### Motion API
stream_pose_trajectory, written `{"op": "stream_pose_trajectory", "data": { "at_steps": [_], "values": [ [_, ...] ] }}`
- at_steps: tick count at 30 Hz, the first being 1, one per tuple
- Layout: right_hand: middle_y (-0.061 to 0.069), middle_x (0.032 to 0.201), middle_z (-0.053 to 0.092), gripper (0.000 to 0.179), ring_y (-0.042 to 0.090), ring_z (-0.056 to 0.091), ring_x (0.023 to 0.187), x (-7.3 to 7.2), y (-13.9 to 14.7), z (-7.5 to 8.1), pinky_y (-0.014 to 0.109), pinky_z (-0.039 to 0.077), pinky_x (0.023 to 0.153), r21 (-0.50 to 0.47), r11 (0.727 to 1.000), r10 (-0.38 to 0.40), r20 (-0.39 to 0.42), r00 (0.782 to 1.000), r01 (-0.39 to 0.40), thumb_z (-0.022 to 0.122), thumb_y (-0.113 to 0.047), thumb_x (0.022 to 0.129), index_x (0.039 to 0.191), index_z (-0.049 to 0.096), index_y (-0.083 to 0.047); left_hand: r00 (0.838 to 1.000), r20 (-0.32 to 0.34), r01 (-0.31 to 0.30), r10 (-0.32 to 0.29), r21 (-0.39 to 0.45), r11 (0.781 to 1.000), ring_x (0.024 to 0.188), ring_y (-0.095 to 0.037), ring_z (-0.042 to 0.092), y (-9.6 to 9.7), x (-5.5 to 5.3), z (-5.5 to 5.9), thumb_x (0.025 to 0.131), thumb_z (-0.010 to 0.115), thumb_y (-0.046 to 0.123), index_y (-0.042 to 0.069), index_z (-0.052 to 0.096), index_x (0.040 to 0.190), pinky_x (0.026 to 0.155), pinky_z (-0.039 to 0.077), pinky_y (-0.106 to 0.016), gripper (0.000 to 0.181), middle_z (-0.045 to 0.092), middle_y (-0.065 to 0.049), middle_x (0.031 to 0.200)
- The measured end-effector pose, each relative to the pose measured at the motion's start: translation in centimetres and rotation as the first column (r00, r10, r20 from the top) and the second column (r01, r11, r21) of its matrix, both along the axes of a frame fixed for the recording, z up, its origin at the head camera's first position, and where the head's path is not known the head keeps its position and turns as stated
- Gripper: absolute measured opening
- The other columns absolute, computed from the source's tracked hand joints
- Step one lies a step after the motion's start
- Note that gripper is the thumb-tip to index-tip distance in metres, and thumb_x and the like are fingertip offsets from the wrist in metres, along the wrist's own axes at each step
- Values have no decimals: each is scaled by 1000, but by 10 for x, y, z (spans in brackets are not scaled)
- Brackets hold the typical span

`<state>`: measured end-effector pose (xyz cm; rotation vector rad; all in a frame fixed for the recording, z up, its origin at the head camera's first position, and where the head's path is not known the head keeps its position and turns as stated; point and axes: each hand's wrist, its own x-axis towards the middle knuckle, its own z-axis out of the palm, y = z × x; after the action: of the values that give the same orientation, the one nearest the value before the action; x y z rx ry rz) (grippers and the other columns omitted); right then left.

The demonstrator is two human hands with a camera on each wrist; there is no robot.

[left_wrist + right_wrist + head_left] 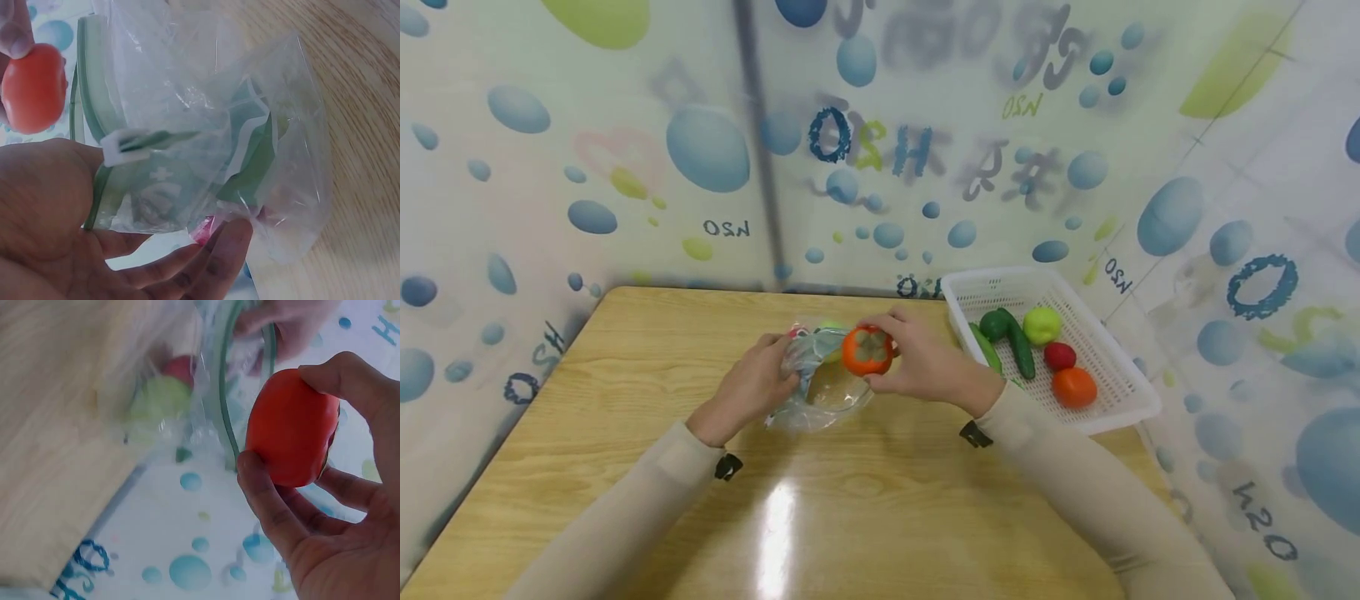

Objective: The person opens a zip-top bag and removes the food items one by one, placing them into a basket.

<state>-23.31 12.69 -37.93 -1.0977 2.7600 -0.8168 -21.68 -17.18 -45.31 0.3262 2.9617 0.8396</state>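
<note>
My right hand (925, 362) pinches an orange persimmon (867, 350) between thumb and fingers, its leafy calyx facing the head camera. The fruit is right at the mouth of a clear zip bag (187, 119) with a green seal strip. With my left hand (748, 387) I hold the bag's rim on the left side, so its mouth gapes. Inside the bag, the right wrist view shows a pale green round item (161, 403) and a red one (180, 369), blurred through the plastic.
At the right of the wooden table (850, 517) stands a white perforated basket (1116, 367). It holds a dark cucumber (1019, 346), a yellow-green fruit (1042, 325), a red item (1060, 356), an orange-red one (1074, 387) and other green produce. Patterned sheeting rises behind the table.
</note>
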Motion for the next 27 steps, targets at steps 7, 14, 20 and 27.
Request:
{"op": "stream_pose_trajectory", "data": {
  "at_steps": [7, 14, 20, 27],
  "values": [
    [15, 141, 71, 76, 27, 76, 113, -10, 26, 14, 37, 71, 92, 5, 998, -59, -80, 995, 60, 96, -25, 93, 159, 65, -5, 1000, 24, -6, 6, -8, 1000, 146, -57, 65, -1, 0, 3, 108, 69, 13, -11, 46, 170, 116, 59, -73, 70, 53, -39, 170],
    [16, 139, 71, 70, 31, 72, 116, -19, 62, 23, 46, 70, 96, 29, 989, -145, -66, 987, 147, 93, -24, 96, 157, 65, -2, 1000, 20, 0, 1, -18, 1000, 142, -57, 68, -1, 3, 6, 108, 69, 14, -12, 46, 169, 112, 60, -74, 70, 59, -39, 163],
    [23, 142, 73, 67, 36, 72, 116, -32, 97, 21, 53, 66, 99, 75, 971, -222, -86, 971, 228, 91, -22, 97, 152, 64, 4, 999, 37, -5, 6, -26, 1000, 143, -57, 67, -1, 5, 9, 109, 69, 17, -11, 46, 170, 111, 60, -74, 70, 60, -38, 162],
    [26, 141, 74, 70, 42, 71, 122, -51, 135, 19, 59, 63, 108, 142, 934, -325, -39, 945, 327, 92, -26, 97, 151, 62, 6, 1000, 15, 4, -3, -12, 1000, 136, -53, 71, -4, 4, 7, 109, 67, 15, -12, 47, 169, 109, 62, -72, 69, 63, -38, 159]
  ]
}}
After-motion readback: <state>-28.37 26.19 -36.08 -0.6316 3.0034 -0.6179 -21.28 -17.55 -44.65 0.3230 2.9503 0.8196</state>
